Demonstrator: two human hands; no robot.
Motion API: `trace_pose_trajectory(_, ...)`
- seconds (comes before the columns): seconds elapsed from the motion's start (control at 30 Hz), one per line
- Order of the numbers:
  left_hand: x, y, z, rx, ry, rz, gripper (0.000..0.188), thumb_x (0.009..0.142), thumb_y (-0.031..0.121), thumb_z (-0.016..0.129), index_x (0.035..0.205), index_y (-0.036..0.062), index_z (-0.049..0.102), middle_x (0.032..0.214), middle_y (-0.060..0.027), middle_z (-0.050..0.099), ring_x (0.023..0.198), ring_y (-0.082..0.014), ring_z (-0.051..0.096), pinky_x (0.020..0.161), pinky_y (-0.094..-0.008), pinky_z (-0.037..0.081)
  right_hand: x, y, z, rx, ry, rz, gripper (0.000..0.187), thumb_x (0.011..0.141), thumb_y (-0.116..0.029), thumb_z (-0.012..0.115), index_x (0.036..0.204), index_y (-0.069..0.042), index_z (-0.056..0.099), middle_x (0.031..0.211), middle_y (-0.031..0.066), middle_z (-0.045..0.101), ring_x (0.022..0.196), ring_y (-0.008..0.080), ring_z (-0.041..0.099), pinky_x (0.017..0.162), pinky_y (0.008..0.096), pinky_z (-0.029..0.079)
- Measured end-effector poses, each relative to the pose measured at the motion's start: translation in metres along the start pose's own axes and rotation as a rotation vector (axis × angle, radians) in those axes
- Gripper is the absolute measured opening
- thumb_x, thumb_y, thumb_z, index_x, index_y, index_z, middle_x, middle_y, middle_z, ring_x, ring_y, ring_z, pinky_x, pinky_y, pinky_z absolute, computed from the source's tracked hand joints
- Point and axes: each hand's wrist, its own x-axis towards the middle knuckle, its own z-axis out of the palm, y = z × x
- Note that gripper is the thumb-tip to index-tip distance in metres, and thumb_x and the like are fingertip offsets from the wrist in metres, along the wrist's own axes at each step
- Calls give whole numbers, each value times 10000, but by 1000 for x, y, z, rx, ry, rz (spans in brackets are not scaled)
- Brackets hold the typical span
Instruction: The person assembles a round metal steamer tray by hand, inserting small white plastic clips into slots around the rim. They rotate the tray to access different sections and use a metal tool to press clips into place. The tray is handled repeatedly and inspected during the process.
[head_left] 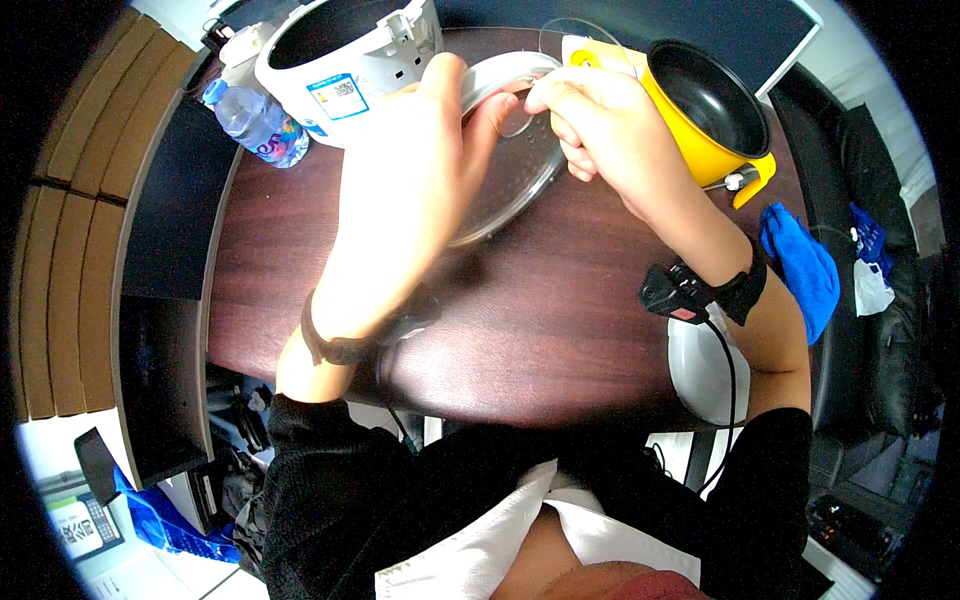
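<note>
A round, clear lid (520, 190) with a whitish ring along its far edge (510, 68) is tilted up above the table. My left hand (420, 150) grips its left side, thumb over the rim. The fingertips of my right hand (600, 115) pinch the rim at its upper right; its other fingers are curled in. Behind my left hand stands an open white appliance body (350, 75) with a dark inside and a blue-edged label. To the right of my right hand is a yellow electric pot (690, 150) with a black inside. Part of the lid is hidden behind my left hand.
A water bottle (255, 122) with a blue cap leans beside the white appliance. A thin clear disc (610, 42) is next to the yellow pot. A blue cloth (800, 265) hangs at the right table edge. A white object (700, 370) sits under my right forearm.
</note>
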Motion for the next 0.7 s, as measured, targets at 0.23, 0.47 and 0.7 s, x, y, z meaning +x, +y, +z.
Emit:
trace_pose_trajectory(0.23, -1, 0, 1, 3, 14, 14, 298, 871, 281, 662, 817, 24, 521, 673, -187, 631, 623, -357, 648, 540, -418, 505, 5, 14, 5, -282, 210, -402, 167, 883, -136, 577, 835, 0, 661, 685, 146, 645, 590, 246, 632, 544, 334, 489)
trace_pose_trajectory(0.47, -1, -2, 2, -9, 10, 14, 298, 877, 286, 656, 821, 26, 521, 674, -185, 632, 624, -357, 648, 539, -416, 505, -3, -1, 2, -748, 304, -609, 153, 865, -179, 641, 802, -53, 580, 685, 133, 631, 618, 316, 629, 559, 391, 507)
trace_pose_trajectory(0.7, 0, -1, 1, 0, 5, 19, 302, 875, 282, 660, 807, 26, 515, 660, -182, 625, 614, -353, 645, 533, -415, 500, -2, 2, 2, -843, 353, -760, 109, 879, -164, 620, 858, -66, 577, 692, 118, 631, 611, 310, 629, 536, 397, 500)
